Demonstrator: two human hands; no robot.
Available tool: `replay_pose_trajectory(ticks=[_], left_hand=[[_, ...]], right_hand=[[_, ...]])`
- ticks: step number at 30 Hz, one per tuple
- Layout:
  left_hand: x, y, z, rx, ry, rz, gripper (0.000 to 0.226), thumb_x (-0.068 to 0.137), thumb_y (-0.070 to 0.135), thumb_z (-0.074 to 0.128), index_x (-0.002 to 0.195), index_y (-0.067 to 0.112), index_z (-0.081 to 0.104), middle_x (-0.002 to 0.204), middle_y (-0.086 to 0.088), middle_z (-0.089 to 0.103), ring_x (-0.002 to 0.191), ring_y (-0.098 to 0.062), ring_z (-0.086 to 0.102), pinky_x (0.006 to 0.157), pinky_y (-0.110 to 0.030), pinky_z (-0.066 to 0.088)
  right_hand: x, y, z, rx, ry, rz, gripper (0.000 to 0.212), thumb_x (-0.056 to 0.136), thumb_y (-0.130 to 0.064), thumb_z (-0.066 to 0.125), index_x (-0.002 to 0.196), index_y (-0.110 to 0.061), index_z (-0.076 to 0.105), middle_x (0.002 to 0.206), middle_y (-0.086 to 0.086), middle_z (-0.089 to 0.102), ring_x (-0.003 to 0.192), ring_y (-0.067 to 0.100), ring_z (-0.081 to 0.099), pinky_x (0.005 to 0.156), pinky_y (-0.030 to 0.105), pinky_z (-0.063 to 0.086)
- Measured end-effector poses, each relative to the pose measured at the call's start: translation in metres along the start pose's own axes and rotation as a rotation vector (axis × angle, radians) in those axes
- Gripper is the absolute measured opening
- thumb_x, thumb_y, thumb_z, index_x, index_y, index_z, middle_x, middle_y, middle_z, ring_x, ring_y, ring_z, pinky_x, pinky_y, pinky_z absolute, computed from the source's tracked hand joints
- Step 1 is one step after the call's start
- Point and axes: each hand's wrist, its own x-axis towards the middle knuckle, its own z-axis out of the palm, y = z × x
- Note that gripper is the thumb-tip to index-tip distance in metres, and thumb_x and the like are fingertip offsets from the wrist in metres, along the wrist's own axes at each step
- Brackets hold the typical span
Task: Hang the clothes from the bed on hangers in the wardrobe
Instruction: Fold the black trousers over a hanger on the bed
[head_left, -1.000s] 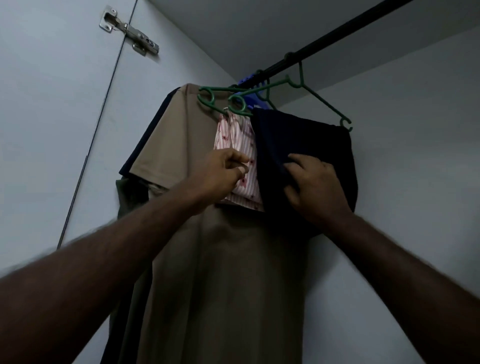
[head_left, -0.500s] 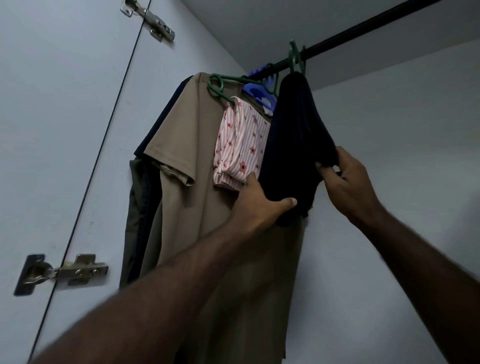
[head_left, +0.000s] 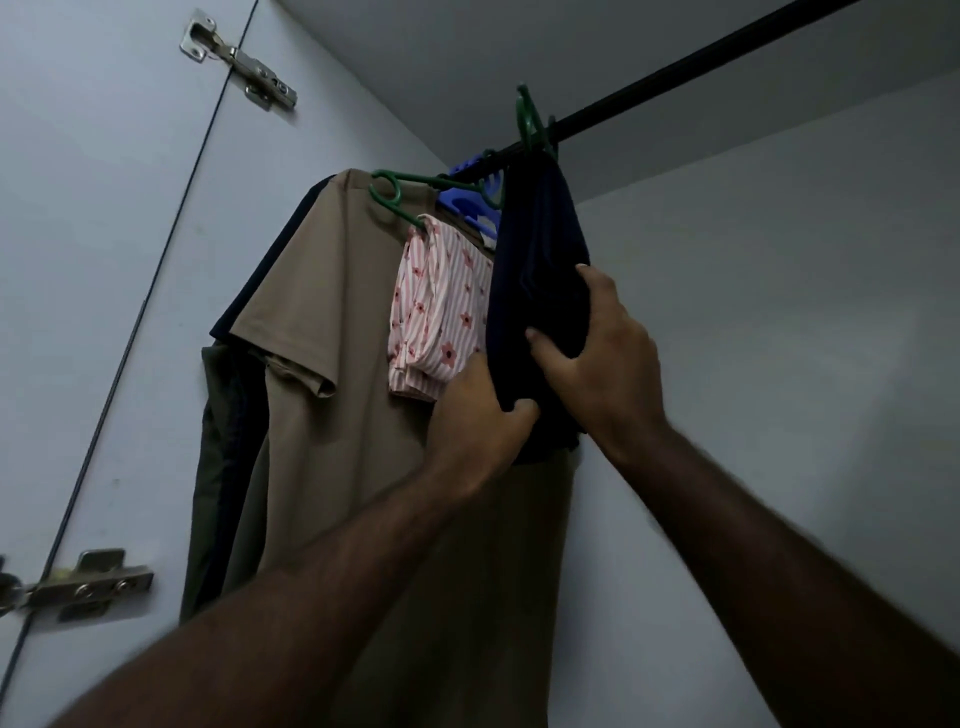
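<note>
Pale wardrobe walls close round a black rail, where your dark navy garment hangs folded over a green hanger, just beside a pink striped piece and a tan shirt. Your left hand grips the garment's lower edge from beneath while your right hand pinches its outer fold. You hold it from both sides, I judge, to square the drape so it sits even and does not slide off the hanger.

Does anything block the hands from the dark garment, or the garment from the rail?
Nothing visible: left hand and right hand grip the dark garment, and its green hanger is hooked on the rail.
</note>
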Motion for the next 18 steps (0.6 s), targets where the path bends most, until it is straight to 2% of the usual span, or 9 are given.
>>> replay_pose_trajectory(ticks=[2,4,6,8,10,13,15,18], left_hand=[[0.001,-0.001,-0.008,-0.051,0.001,-0.011,0.037,0.082,0.021,0.066,0.116,0.013,0.052,0.099,0.004,0.059,0.088,-0.011,0.059,0.057,-0.008,0.037],[0.004,-0.003,-0.019,-0.113,-0.006,-0.036,0.039,0.084,0.019,0.066,0.12,0.014,0.052,0.102,0.004,0.06,0.089,-0.009,0.059,0.059,-0.006,0.042],[0.006,-0.007,-0.03,-0.185,-0.032,-0.084,0.044,0.086,0.021,0.065,0.127,0.013,0.049,0.108,0.003,0.06,0.091,-0.008,0.06,0.067,-0.009,0.05],[0.009,-0.01,-0.04,-0.252,-0.044,-0.126,0.048,0.087,0.023,0.065,0.13,0.012,0.047,0.116,-0.001,0.062,0.097,-0.013,0.063,0.078,-0.03,0.059],[0.013,-0.011,-0.048,-0.292,-0.043,-0.148,0.052,0.086,0.023,0.066,0.133,0.012,0.046,0.118,-0.004,0.063,0.099,-0.017,0.065,0.083,-0.041,0.059],[0.018,-0.008,-0.059,-0.295,-0.052,-0.156,0.053,0.088,0.021,0.065,0.136,0.013,0.043,0.119,-0.004,0.061,0.1,-0.018,0.065,0.086,-0.042,0.058],[0.022,-0.006,-0.065,-0.281,-0.047,-0.156,0.053,0.089,0.022,0.065,0.136,0.013,0.043,0.119,-0.006,0.062,0.1,-0.02,0.066,0.086,-0.045,0.057],[0.026,-0.002,-0.069,-0.295,-0.051,-0.155,0.053,0.09,0.022,0.064,0.138,0.012,0.042,0.117,-0.006,0.062,0.097,-0.021,0.067,0.079,-0.041,0.059]], right_hand=[[0.009,0.001,-0.003,0.118,0.023,-0.026,0.058,0.09,-0.017,0.06,0.145,-0.014,0.041,0.118,0.011,0.068,0.101,0.028,0.067,0.085,0.039,0.056],[0.012,0.004,-0.007,0.145,0.012,-0.043,0.06,0.092,-0.007,0.055,0.149,-0.013,0.037,0.109,0.016,0.069,0.093,0.031,0.068,0.081,0.04,0.057],[0.007,0.005,-0.01,0.157,-0.018,-0.044,0.06,0.093,-0.003,0.053,0.149,-0.01,0.036,0.112,0.016,0.069,0.097,0.029,0.068,0.086,0.036,0.056],[-0.002,0.007,-0.01,0.171,-0.064,-0.069,0.057,0.088,-0.002,0.05,0.145,-0.007,0.044,0.121,0.014,0.067,0.106,0.026,0.066,0.096,0.031,0.053],[-0.012,0.01,-0.009,0.161,-0.096,-0.077,0.06,0.083,-0.001,0.047,0.143,-0.008,0.048,0.121,0.013,0.067,0.104,0.026,0.067,0.096,0.033,0.053],[-0.024,0.015,-0.006,0.131,-0.11,-0.063,0.065,0.081,0.008,0.051,0.143,-0.011,0.049,0.108,0.014,0.071,0.085,0.025,0.068,0.082,0.029,0.056],[-0.033,0.013,-0.004,0.127,-0.108,-0.034,0.063,0.083,0.007,0.053,0.143,-0.012,0.049,0.103,0.014,0.072,0.077,0.019,0.065,0.076,0.025,0.054],[-0.047,0.005,0.002,0.104,-0.08,-0.048,0.061,0.084,0.005,0.053,0.142,-0.01,0.05,0.107,0.013,0.072,0.084,0.025,0.068,0.08,0.022,0.05]])
